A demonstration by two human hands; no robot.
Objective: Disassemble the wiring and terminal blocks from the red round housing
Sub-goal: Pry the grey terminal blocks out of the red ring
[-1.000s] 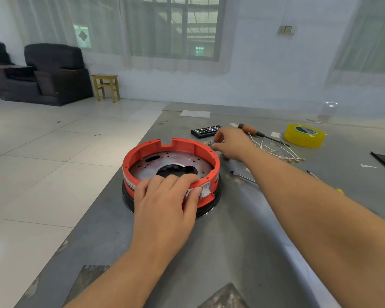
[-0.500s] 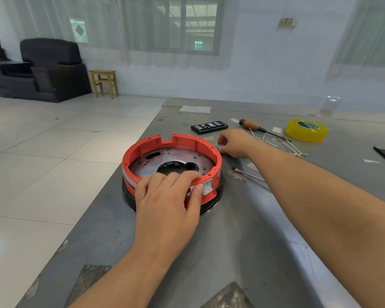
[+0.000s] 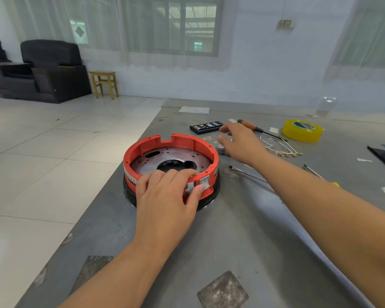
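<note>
The red round housing stands on a black base near the grey table's left edge, a metal plate with holes inside it. My left hand grips its near rim, fingers over the top and thumb beside a grey rocker switch. My right hand hovers just right of the housing with fingers spread and nothing in them. A small grey block lies on the table under its thumb. A bundle of white wires with brass terminals lies further right.
A black bit case, an orange-handled screwdriver and a yellow tape roll lie at the back. A thin screwdriver lies right of the housing. The table edge runs along the left, above a tiled floor.
My right hand has opened and lifted slightly, leaving the small grey block on the table beside the housing. My left hand keeps its grip on the rim.
</note>
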